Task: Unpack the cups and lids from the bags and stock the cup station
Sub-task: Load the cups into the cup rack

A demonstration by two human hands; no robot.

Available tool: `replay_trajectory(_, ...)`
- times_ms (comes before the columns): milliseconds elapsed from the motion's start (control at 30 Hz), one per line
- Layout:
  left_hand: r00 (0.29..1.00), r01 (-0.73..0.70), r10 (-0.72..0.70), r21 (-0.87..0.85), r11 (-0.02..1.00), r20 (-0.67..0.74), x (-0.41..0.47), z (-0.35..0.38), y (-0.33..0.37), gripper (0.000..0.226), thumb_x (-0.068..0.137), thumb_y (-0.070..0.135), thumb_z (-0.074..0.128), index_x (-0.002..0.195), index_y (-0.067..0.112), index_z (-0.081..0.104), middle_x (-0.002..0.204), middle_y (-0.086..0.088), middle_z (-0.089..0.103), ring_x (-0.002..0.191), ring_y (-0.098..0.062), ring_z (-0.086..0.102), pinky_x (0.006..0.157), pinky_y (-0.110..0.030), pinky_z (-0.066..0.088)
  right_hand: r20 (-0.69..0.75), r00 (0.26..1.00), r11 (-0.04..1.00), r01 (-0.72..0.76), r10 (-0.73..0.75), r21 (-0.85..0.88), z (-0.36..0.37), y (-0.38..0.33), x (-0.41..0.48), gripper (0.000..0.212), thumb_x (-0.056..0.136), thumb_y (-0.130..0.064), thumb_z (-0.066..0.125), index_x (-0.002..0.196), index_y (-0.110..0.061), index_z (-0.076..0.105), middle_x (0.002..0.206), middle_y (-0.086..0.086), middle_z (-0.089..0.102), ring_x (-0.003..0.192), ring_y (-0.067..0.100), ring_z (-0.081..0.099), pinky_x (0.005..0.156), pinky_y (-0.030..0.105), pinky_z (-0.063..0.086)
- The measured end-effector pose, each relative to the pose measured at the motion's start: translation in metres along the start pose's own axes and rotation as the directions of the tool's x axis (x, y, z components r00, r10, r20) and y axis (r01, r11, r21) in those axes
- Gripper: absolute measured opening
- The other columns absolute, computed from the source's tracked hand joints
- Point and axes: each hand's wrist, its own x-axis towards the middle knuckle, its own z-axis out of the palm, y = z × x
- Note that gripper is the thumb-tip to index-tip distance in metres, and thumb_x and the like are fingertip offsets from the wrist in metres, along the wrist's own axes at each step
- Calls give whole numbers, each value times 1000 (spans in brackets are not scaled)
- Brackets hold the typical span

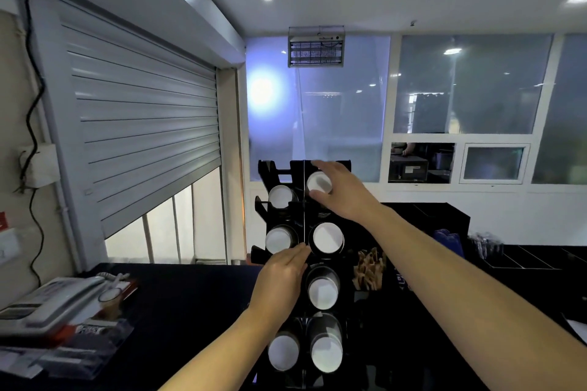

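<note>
At the middle of the dark, flat counter (190, 311), close to its far edge, a tall black plastic cup rack (273, 170) stands upright. It has two columns of round slots split by a thin central divider. Open counter surface runs from the rack's left side to a grey desk telephone (54, 301), which sits at the left edge on clear plastic-wrapped packets (92, 349). Just right of the rack a bunch of brown wooden stirrers (370, 268) stands upright, hemming that side. Beyond it lie low black divided trays (521, 259). Behind the counter a grey slatted roller shutter (143, 124) hangs partly raised, and glazed panels close the far wall. Black paper cups with white bases (327, 238) fill the visible slots, bases facing outward. The left hand (282, 279) lies flat on the rack front beside the divider with its fingers straight and together, holding nothing. It covers the left slot in the third row. The right hand (346, 194) reaches to the top right slot. Fingers above and thumb below are curled round the topmost right-hand cup (317, 182), which sits in that slot.
</note>
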Motion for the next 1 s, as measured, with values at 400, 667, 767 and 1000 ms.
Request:
replay_trajectory(400,999,-17,18,20,1000,-49,-1,2,-1,50,73,3,87,121,11,72,119,-3,73,105,-19,71,89,-30,58,-60,998,997,-23,19,-79,0,21,13,58,86,-39,74,137,-20,55,129,6,61,115,27,57,87,28,40)
replay_trajectory(667,999,-12,13,18,1000,-50,-2,4,-2,49,76,2,85,123,10,71,121,-5,72,108,-20,70,91,-34,58,54,998,969,-8,22,-245,-1,3,16,62,92,-45,66,146,-23,43,132,9,55,119,31,53,92,42,48)
replay_trajectory(767,998,-16,17,18,1000,-55,-2,4,1,48,77,2,84,123,10,71,121,-5,72,108,-20,70,93,-33,57,55,998,951,4,14,-310,1,5,14,63,99,-47,54,153,-23,31,138,11,51,120,33,53,94,45,48)
replay_trajectory(1000,999,-13,14,15,1000,-51,-2,2,2,48,77,2,84,123,10,71,121,-4,72,109,-19,69,95,-30,56,42,998,927,53,-41,-371,3,13,7,78,95,-58,53,157,-23,22,148,10,44,127,32,48,102,46,44)
